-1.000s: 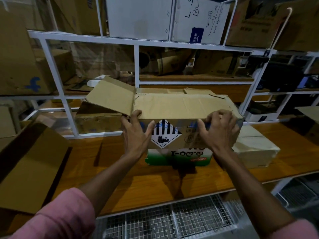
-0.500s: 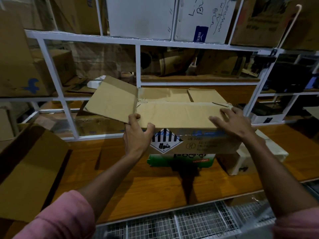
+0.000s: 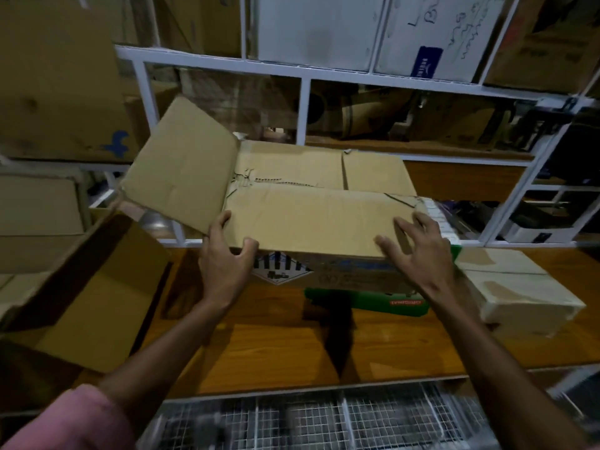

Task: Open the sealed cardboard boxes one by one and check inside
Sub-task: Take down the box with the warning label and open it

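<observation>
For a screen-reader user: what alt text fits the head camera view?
Two hands work a cardboard box on a wooden shelf: the left hand grips the near flap's corner, the right hand presses fingers spread on top. The box's left flap stands open.

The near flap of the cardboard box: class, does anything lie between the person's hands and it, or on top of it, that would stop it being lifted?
Nothing visible does. The left hand grips the near flap at its left corner, the right hand rests spread on its right part, and nothing lies on it.

Dim light, soft blur, warped edges
</observation>
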`<state>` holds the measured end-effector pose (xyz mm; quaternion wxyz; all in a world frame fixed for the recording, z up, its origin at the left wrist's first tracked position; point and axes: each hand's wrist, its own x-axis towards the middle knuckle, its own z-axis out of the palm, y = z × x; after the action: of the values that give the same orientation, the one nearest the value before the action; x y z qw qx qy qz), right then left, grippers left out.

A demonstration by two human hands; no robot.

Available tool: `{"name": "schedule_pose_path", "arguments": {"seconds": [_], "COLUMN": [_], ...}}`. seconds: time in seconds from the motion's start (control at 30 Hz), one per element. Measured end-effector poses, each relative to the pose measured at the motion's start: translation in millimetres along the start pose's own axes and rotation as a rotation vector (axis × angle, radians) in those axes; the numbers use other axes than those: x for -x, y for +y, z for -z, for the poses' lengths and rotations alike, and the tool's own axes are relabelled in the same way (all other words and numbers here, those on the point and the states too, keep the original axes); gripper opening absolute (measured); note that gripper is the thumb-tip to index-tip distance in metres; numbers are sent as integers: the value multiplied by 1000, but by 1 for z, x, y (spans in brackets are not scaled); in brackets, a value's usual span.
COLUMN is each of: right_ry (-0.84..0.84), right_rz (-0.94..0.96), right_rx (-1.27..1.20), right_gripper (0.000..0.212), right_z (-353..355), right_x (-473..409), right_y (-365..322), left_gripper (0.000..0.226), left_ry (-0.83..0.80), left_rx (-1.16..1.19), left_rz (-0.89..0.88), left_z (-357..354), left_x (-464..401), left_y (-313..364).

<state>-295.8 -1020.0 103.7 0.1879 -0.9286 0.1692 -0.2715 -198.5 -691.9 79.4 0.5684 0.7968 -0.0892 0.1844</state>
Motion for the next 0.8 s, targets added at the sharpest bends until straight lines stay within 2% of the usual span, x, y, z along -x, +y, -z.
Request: {"name": "schedule_pose_path", "arguments": {"seconds": [0.13,0.37,0.6,0.8], "right_ry": [-13,-13,-60,-178], "right_rz": [48,79,68,6], "right_rx": [13,74,74,43], "right_gripper": [85,83,87,85], "right_z": [-33,-72,-98,-128], "right_x": [21,68,100,119], "right_y": [-56,-127,-148,-129], "left_gripper": [64,66,66,68], "left_ry": [62,62,15,-98], "left_rx": [-26,-30,-44,-100], "left_rz": [38,106,129,190], "left_z": [63,139,169,162], "left_x": [4,28,28,44], "left_y": [-32,-90,-126,-155]}}
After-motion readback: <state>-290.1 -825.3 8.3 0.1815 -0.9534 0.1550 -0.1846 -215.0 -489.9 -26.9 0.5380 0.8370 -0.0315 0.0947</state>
